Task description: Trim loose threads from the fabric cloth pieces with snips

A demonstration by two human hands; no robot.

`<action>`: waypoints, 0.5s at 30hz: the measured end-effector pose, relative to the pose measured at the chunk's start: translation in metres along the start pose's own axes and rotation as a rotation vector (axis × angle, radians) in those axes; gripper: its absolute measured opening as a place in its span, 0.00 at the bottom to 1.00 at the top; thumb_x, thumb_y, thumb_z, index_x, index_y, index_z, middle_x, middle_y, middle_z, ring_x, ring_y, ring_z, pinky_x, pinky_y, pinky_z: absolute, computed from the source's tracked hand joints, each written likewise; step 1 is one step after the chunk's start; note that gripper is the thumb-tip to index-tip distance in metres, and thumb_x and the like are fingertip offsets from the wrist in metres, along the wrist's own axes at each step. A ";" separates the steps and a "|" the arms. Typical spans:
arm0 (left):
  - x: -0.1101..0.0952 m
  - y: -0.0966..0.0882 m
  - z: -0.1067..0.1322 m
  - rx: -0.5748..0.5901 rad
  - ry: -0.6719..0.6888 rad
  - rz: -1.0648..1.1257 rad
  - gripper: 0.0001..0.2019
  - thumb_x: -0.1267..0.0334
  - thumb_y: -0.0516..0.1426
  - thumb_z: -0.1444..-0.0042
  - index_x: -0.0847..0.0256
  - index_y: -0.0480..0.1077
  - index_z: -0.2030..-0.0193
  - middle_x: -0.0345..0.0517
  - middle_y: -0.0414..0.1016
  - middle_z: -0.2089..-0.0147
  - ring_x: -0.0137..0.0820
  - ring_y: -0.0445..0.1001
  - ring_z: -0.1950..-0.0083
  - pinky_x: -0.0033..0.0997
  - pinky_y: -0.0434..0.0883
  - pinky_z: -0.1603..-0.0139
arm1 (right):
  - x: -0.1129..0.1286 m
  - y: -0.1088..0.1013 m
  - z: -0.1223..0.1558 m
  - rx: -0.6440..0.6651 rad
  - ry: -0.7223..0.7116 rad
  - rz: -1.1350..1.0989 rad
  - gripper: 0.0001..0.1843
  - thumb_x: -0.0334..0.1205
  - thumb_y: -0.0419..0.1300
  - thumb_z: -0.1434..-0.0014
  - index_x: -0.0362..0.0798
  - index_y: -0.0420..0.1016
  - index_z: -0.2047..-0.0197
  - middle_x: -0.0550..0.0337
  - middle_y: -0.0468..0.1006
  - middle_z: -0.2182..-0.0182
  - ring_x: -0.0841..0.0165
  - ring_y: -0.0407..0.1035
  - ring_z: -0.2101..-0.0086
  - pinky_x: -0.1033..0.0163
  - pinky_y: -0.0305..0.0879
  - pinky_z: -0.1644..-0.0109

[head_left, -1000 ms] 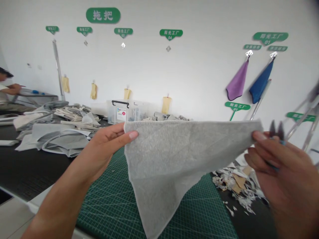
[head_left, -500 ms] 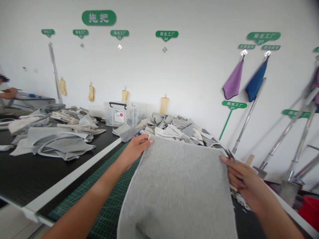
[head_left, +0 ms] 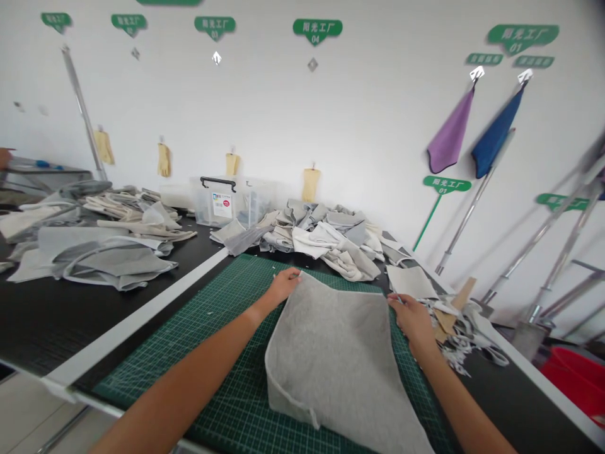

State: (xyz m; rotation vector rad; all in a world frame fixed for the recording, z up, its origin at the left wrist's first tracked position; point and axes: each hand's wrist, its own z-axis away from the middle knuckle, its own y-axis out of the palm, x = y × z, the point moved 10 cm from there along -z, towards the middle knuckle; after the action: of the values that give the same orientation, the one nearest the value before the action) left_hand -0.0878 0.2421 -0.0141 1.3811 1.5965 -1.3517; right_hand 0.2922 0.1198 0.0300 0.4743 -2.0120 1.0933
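Signage (head_left: 317, 28) in green is mounted on the white wall (head_left: 387, 113): 阳光工厂 is read above the number 04 near the centre, and the number 03 is read on the plate (head_left: 214, 25) to its left. The number 01 is borne by a larger sign (head_left: 522, 38) at the right, above a purple cloth (head_left: 451, 135) and a blue cloth (head_left: 498, 135) hung from hooks, and again by a lower sign (head_left: 447, 183). A white label (head_left: 219, 205) with a red emblem is carried by the clear plastic box (head_left: 203, 209) — its small print cannot be read.

Grey cloth (head_left: 340, 353) is spread over the green cutting mat (head_left: 208, 353), with a fold at its near left edge. Its far left corner is pinched by the left hand (head_left: 282, 287), thumb and fingers together. Its far right corner is gripped by the right hand (head_left: 412, 318), fingers likewise closed — a small bluish item (head_left: 399, 299) shows there, its nature not determinable. Beyond the mat, a heap of fabric (head_left: 326, 236) is piled beside the box; scraps (head_left: 456, 353) are strewn near the right hand.
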 end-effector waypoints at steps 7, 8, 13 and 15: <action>-0.012 0.030 0.004 0.070 0.165 -0.003 0.15 0.55 0.56 0.40 0.62 0.77 0.56 0.46 0.80 0.59 0.35 0.76 0.56 0.32 0.70 0.53 | 0.096 0.070 0.017 0.274 -0.318 -0.066 0.17 0.53 0.57 0.41 0.50 0.77 0.59 0.57 0.80 0.63 0.61 0.72 0.64 0.61 0.63 0.59; -0.015 0.033 0.008 0.089 0.189 -0.013 0.15 0.54 0.56 0.39 0.61 0.77 0.56 0.46 0.80 0.59 0.35 0.75 0.56 0.31 0.70 0.53 | 0.106 0.085 0.022 0.319 -0.340 -0.082 0.16 0.53 0.57 0.41 0.51 0.77 0.60 0.58 0.80 0.62 0.61 0.72 0.63 0.60 0.63 0.58; -0.029 0.039 0.024 0.165 0.248 -0.027 0.16 0.52 0.56 0.38 0.62 0.78 0.58 0.46 0.80 0.59 0.34 0.75 0.56 0.31 0.70 0.52 | 0.117 0.135 0.048 0.380 -0.377 -0.117 0.16 0.56 0.57 0.38 0.53 0.73 0.58 0.62 0.78 0.65 0.63 0.70 0.66 0.62 0.61 0.61; -0.035 0.042 0.028 0.186 0.260 -0.038 0.16 0.52 0.56 0.38 0.62 0.78 0.58 0.46 0.80 0.60 0.34 0.76 0.56 0.31 0.69 0.53 | 0.111 0.142 0.056 0.390 -0.387 -0.136 0.17 0.58 0.55 0.36 0.53 0.72 0.58 0.64 0.76 0.68 0.65 0.69 0.68 0.63 0.60 0.63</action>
State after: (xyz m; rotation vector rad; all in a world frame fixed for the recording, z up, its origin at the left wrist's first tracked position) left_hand -0.0436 0.2020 -0.0025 1.7047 1.7032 -1.4194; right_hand 0.1070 0.1572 0.0226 1.0803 -2.0495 1.3948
